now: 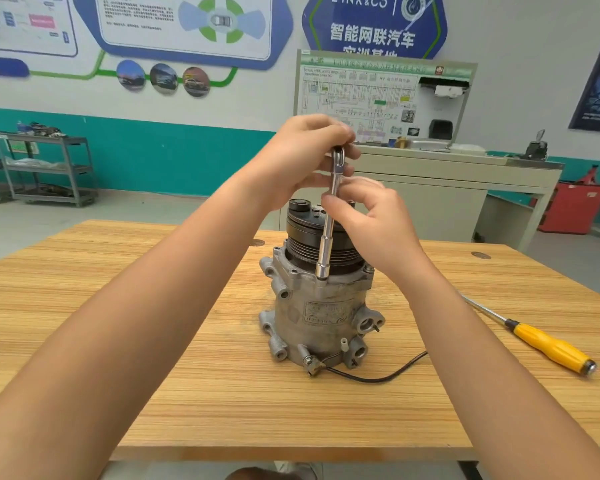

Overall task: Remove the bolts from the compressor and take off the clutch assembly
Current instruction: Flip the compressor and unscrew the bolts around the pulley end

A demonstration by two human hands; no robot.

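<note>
The compressor (321,306) stands upright mid-worktop (153,341), with the clutch (305,233) on top. Your left hand (305,150) grips the top of the socket wrench (329,233); your right hand (368,216) pinches its shaft, and the socket is planted on the housing rim.

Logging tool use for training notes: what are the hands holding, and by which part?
A socket wrench: the left hand grips its top end, the right hand pinches its shaft midway.

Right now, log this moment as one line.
left hand: grips wrench top | right hand: pinches shaft | socket: on compressor flange | clutch: on | screwdriver: on table
</note>
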